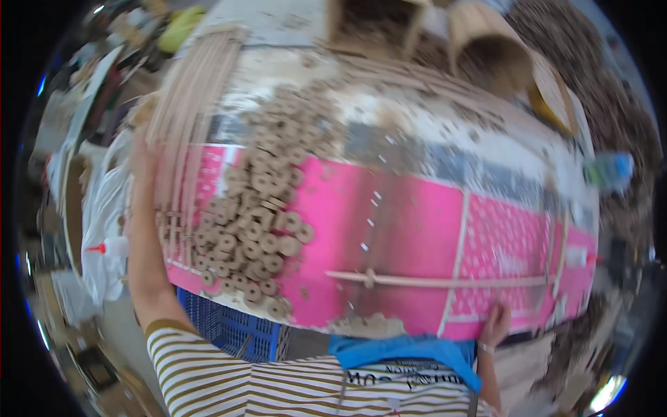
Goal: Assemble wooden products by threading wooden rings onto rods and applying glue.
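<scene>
Pink sheet (410, 229) covers the near part of the table, w/ a pile of small wooden rings (258, 208) spread over its left side. Blue crate (222, 326) sits under the table's near edge, white glue bottle w/ red tip (111, 247) to the left. At top right, a round woven basket (486, 48) lies tipped; a blurred clear plastic bottle (608, 170) lies at the right.

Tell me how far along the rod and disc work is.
Done: one wooden disc sits threaded on a thin rod lying on the pink table cover. In hand: the left hand reaches the rod bundle; the right hand rests at the table edge. Left: a large disc pile remains loose.
</scene>
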{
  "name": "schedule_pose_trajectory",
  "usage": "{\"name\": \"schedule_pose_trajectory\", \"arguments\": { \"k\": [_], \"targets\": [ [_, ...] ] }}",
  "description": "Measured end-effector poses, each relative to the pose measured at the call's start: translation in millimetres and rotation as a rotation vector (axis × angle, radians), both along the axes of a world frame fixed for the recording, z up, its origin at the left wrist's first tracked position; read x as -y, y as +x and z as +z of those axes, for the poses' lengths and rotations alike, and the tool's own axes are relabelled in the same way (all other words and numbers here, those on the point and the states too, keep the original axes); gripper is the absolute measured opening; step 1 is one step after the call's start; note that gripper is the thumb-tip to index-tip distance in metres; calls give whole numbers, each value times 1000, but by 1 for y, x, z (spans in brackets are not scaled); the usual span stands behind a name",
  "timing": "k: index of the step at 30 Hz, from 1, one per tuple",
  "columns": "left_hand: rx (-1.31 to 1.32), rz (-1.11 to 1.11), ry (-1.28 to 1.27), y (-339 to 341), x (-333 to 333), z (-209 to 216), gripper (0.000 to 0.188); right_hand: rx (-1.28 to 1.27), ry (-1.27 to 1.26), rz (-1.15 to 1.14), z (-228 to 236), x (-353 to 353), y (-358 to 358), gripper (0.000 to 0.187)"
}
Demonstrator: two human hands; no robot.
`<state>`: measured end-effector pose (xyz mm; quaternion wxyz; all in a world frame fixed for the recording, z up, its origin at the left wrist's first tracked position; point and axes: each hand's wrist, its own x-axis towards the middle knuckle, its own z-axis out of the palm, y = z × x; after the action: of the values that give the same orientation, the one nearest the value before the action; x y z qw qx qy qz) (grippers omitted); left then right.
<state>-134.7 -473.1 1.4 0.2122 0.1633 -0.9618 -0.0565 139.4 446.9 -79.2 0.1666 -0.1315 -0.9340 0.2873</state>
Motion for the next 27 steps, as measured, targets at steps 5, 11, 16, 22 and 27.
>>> {"name": "schedule_pose_trajectory", "arguments": {
  "k": [5,11,16,22,27],
  "targets": [
    [-211,-735,219,22,-293,-9,46,-25,-66,-6,-13,-10,7,13],
    [-25,-1109,1,166,-585,-51,45,97,201,-61,-23,-27,-3,35],
    [-170,-1043,53,177,-612,-86,46,-382,182,230,-24,-14,-43,34],
    [-219,-1041,219,170,-567,-49,38,-459,130,404,-41,-38,-16,34],
    [-386,-756,318,159,-434,23,40,-493,111,516,-84,-53,-75,35]
  ]
}}
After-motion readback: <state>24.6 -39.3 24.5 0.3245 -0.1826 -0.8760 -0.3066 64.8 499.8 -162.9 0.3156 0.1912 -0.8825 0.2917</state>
